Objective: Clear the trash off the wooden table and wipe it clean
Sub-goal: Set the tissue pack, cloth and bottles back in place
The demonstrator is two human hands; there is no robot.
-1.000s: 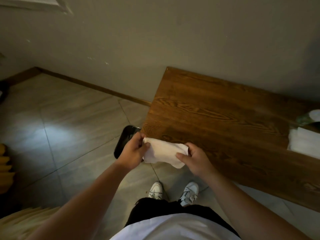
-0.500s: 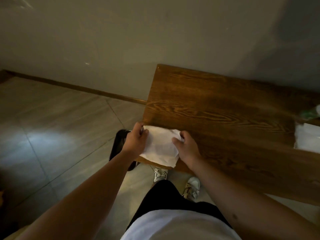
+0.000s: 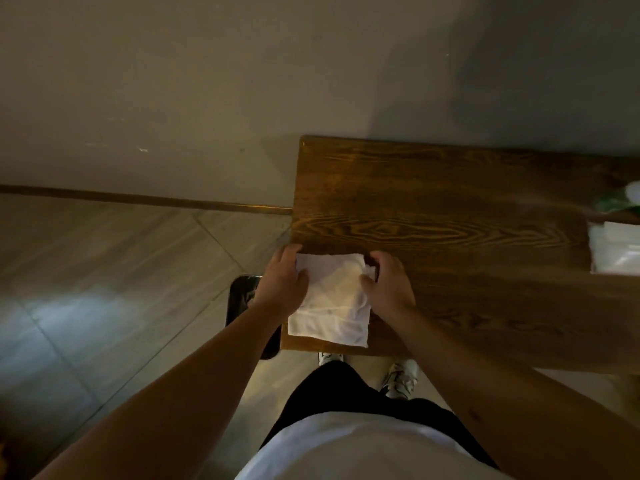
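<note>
Table: we see the wooden table [image 3: 450, 216] reaching from its near left corner away to the right, along the wall. Most of the top is bare brown wood.

Bin: a dark bin [image 3: 242, 296] with a black bag sits on the floor, just beside the left end of the table, partly hidden by our left arm.

Far things: at the right edge there is a white packet or stack [image 3: 616, 247] and something green and white [image 3: 620, 200] behind it. They are blurry, so we cannot tell what they are. They may be the last trash.

Cloth: the white cloth [image 3: 332, 303] lies flat on the near left corner. Its near edge sits almost at the table's front edge, and its long side runs away from us.

Left hand: our left hand [image 3: 282, 278] holds the far left corner of the cloth — fingers bent down over it, thumb on top.

Right hand: our right hand [image 3: 388, 284] pinches the far right corner, where the cloth is bunched up. The fingers are curled tight there.

Which way next: we think the wiping is about to start. All the bare wood lies to the right and away from us — so the cloth should slide that way.

Nearer hand: the right hand is on the side nearer the bare wood. We guess it will do the pushing.

Watch out: the cloth sits close to the front edge and could slip off.
</note>
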